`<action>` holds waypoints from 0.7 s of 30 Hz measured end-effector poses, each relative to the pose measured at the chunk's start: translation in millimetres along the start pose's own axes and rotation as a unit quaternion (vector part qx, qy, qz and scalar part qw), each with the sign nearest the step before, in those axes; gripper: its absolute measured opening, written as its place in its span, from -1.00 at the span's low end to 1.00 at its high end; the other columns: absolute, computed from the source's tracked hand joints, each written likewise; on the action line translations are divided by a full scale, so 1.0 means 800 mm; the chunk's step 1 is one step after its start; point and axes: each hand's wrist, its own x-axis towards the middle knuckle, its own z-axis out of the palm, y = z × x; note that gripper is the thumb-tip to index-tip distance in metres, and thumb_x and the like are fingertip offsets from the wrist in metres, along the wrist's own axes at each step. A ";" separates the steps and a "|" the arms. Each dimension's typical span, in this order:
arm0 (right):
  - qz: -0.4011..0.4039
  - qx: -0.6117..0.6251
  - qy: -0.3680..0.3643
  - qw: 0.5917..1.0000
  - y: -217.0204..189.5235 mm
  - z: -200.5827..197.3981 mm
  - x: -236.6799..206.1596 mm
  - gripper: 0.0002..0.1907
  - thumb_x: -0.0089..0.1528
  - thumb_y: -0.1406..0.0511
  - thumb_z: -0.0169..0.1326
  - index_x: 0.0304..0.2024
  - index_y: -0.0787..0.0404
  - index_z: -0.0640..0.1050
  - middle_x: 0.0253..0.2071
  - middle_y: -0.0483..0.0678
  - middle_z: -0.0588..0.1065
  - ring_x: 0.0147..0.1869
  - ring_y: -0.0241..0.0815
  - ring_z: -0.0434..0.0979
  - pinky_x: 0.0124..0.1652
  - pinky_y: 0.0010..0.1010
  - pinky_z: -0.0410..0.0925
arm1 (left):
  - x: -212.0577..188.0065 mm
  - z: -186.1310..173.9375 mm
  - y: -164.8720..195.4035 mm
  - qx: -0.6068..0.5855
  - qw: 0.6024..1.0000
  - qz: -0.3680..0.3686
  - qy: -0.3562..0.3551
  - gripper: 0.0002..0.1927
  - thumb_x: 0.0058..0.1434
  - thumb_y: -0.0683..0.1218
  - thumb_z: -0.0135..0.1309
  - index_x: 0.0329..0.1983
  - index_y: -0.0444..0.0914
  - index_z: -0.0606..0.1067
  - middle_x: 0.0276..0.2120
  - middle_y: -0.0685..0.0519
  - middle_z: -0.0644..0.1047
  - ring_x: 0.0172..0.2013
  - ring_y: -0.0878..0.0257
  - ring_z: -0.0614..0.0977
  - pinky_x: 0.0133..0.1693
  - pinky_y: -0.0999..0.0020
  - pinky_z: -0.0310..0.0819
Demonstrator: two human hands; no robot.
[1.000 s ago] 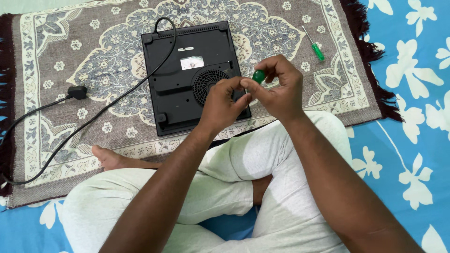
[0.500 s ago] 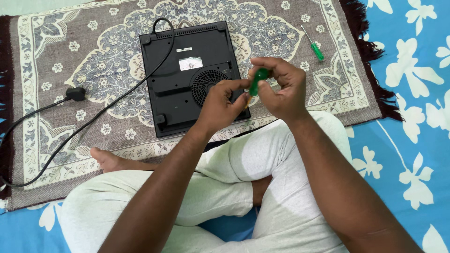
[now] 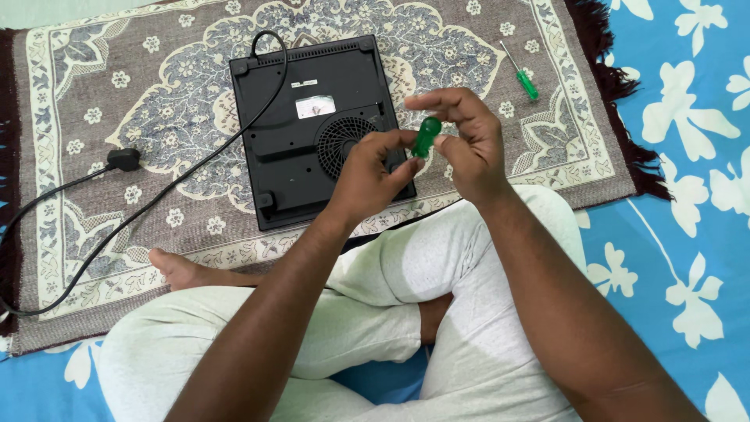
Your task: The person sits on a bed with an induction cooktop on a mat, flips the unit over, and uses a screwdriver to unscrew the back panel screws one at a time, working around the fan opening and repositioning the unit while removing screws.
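The head camera looks down on a person sitting cross-legged in pale trousers on a blue sheet with white flowers (image 3: 687,117). A patterned grey and cream rug (image 3: 101,109) lies in front of the knees.

Both hands meet above the near right corner of a black flat appliance (image 3: 297,156) that lies on the rug with its underside up. The thing they share is a small screwdriver handle (image 3: 426,136): translucent green plastic, short and stubby, with a rounded top end. It stands almost upright, tilted slightly to the right. Its lower end is hidden behind the fingers, so whether a blade is fitted cannot be told.

The left hand (image 3: 371,176) is curled, its thumb and fingertips pinching the lower part of the handle. The right hand (image 3: 465,144) is partly closed: its thumb presses the handle's right side, while the forefinger stretches out flat above the rounded top, and the other fingers are loosely bent.

The appliance shows a round fan grille (image 3: 337,142), a pale label and vent slots along its far edge. A black cord (image 3: 187,176) runs from its far edge across the rug to a plug (image 3: 123,159) on the left.

A second screwdriver (image 3: 522,73), slim with a green handle and a thin metal shaft, lies on the rug, well apart from the hands.
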 end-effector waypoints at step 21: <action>-0.027 -0.064 -0.009 0.998 -0.002 0.000 -0.001 -0.67 0.20 0.53 -0.11 -0.02 0.26 0.53 0.03 0.00 0.59 0.13 -0.26 0.61 0.18 -0.35 0.49 | 0.003 -0.003 -0.008 0.013 0.998 0.059 0.021 -0.74 0.23 -0.18 0.21 -0.01 -0.27 0.61 -0.16 -0.04 0.70 -0.08 0.18 0.67 0.04 0.25 0.53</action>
